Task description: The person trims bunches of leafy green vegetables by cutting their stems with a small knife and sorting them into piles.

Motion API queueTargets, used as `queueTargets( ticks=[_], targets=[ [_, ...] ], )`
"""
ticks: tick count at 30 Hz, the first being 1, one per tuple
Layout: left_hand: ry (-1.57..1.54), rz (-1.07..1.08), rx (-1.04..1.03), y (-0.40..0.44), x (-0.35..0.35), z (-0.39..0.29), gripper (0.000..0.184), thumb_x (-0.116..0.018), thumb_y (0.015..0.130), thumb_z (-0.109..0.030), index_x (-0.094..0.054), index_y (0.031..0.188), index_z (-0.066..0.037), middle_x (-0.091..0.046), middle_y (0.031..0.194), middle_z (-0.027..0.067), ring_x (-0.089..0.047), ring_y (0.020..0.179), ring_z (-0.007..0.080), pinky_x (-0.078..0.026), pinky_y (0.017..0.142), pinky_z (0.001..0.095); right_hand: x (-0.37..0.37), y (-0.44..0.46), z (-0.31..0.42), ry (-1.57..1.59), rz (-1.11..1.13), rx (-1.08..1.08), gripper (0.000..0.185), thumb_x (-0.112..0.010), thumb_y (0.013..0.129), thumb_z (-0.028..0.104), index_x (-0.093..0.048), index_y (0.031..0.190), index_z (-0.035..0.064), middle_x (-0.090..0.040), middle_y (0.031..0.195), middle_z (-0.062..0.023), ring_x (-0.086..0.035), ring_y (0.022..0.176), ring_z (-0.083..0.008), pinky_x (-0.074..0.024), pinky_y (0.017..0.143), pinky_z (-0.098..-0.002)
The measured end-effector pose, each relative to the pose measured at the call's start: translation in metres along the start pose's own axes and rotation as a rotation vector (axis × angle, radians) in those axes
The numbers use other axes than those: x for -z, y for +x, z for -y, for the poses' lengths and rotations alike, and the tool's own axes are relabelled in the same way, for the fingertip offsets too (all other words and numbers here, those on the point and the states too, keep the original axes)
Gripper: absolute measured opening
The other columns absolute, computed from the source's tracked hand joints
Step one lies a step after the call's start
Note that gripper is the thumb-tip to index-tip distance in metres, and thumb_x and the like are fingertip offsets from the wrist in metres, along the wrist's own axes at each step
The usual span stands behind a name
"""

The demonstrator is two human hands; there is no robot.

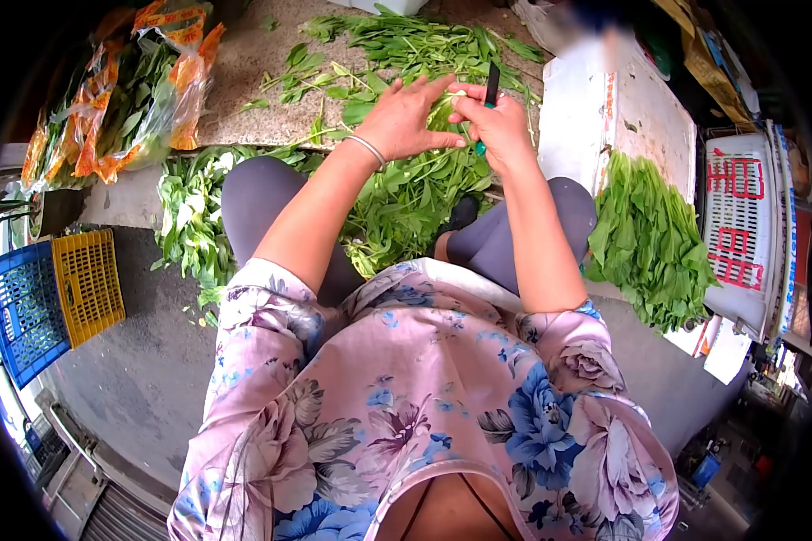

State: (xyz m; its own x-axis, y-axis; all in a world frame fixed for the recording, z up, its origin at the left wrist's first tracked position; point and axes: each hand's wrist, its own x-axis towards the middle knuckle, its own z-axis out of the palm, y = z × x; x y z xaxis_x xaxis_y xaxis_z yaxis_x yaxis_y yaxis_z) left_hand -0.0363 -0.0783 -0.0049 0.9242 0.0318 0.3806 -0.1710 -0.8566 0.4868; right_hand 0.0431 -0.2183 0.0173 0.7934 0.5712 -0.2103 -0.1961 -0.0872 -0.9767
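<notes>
My left hand (404,119) has its fingers stretched out and its thumb apart, above a pile of leafy greens (392,212) between my knees. Its fingertips come close to my right hand (498,131), which is closed around a small knife (493,83). The dark, flat end of the knife points away from me, and a green part shows below the fist. A small pale piece lies at the right fingertips, too small to name. Beyond both hands, more loose greens (415,45) are spread on a brown surface.
Bagged greens (144,90) stand at the far left. Leaves (198,203) lie by my left knee. A blue crate (27,307) and a yellow crate (90,284) are at left. To the right are a white foam box (641,108), stacked greens (650,243) and a white basket (740,225).
</notes>
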Motion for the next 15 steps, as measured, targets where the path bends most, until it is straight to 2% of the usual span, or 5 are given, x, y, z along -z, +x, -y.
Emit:
queueTargets(
  ticks=[3, 4, 7, 12, 15],
  targets=[
    [-0.327, 0.266, 0.328, 0.0, 0.01, 0.003, 0.059, -0.063, 0.078, -0.032, -0.039, 0.126, -0.007, -0.061, 0.099, 0.0165, -0.058, 0.095, 0.0303, -0.045, 0.082, 0.0419, -0.007, 0.007, 0.006, 0.208, 0.102, -0.033, 0.026, -0.064, 0.077, 0.01, -0.06, 0.1, -0.0025, -0.062, 0.077, -0.0065, -0.06, 0.062, -0.0093, -0.0362, 0.042, -0.017],
    [-0.426, 0.126, 0.274, -0.002, 0.007, 0.006, 0.044, -0.058, 0.083, -0.017, -0.043, 0.122, -0.006, -0.061, 0.085, 0.0119, -0.062, 0.072, 0.0205, -0.048, 0.064, 0.0332, -0.009, 0.008, 0.012, 0.211, 0.101, -0.038, 0.027, -0.065, 0.078, 0.014, -0.059, 0.099, -0.0029, -0.061, 0.077, -0.0061, -0.059, 0.062, -0.0091, -0.035, 0.041, -0.0168],
    [-0.812, 0.248, 0.509, 0.008, 0.033, 0.011, 0.034, -0.054, 0.086, -0.012, -0.045, 0.118, -0.007, -0.059, 0.077, 0.0053, -0.057, 0.061, 0.0108, -0.045, 0.056, 0.0249, 0.008, 0.03, 0.026, 0.294, -0.039, -0.034, 0.026, -0.065, 0.079, 0.016, -0.059, 0.097, -0.002, -0.061, 0.078, -0.0058, -0.059, 0.061, -0.0092, -0.0341, 0.04, -0.0166],
    [-0.648, 0.061, 0.494, 0.037, 0.067, 0.032, 0.025, -0.054, 0.087, -0.012, -0.05, 0.111, -0.008, -0.053, 0.067, -0.0001, -0.039, 0.043, 0.0026, -0.032, 0.038, 0.0179, 0.055, 0.126, -0.021, 0.396, -0.222, -0.083, 0.018, -0.062, 0.081, 0.016, -0.06, 0.092, 0.0015, -0.061, 0.074, -0.0067, -0.058, 0.059, -0.0117, -0.0346, 0.042, -0.0214],
    [-0.674, -0.047, 0.552, 0.042, 0.061, 0.049, 0.025, -0.055, 0.086, -0.012, -0.052, 0.11, -0.008, -0.054, 0.066, -0.0001, -0.039, 0.043, 0.003, -0.033, 0.039, 0.0189, 0.057, 0.17, -0.061, 0.155, -0.331, -0.327, 0.017, -0.062, 0.081, 0.015, -0.059, 0.09, 0.0007, -0.063, 0.075, -0.0078, -0.059, 0.058, -0.012, -0.0344, 0.04, -0.0236]
  ],
)
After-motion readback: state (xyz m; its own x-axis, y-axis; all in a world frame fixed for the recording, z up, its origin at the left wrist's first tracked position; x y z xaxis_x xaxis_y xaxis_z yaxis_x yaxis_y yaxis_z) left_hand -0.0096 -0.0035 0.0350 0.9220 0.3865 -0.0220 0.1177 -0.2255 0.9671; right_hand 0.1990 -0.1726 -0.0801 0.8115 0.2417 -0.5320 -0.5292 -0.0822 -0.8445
